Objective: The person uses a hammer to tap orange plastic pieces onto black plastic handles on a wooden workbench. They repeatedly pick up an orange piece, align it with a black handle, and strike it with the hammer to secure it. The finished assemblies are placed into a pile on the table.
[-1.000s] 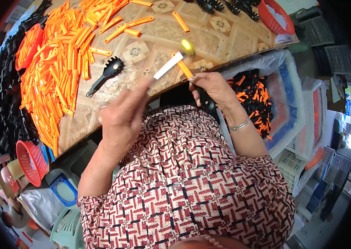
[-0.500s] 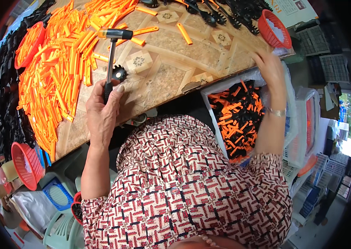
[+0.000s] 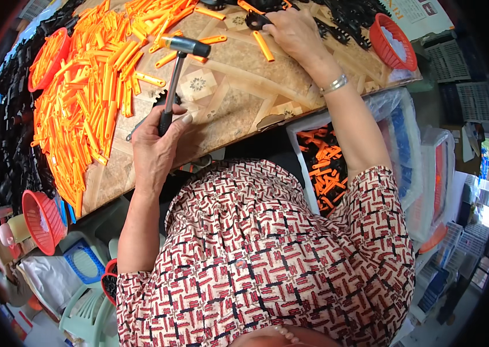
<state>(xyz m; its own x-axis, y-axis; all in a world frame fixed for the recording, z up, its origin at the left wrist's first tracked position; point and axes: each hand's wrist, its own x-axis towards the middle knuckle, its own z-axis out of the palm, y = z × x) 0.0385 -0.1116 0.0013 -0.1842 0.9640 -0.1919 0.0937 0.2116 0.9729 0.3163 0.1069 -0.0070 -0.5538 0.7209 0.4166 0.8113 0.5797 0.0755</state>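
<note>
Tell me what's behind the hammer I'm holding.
Orange handles and a black toothed utensil lie behind the hammer; your left hand covers part of the utensil, so that can't be seen.

Likely small assembly workshop: hammer (image 3: pixel 176 74), heaped orange handles (image 3: pixel 85 98), massed black parts (image 3: pixel 6 136), stacked plastic crates (image 3: pixel 475 102).
</note>
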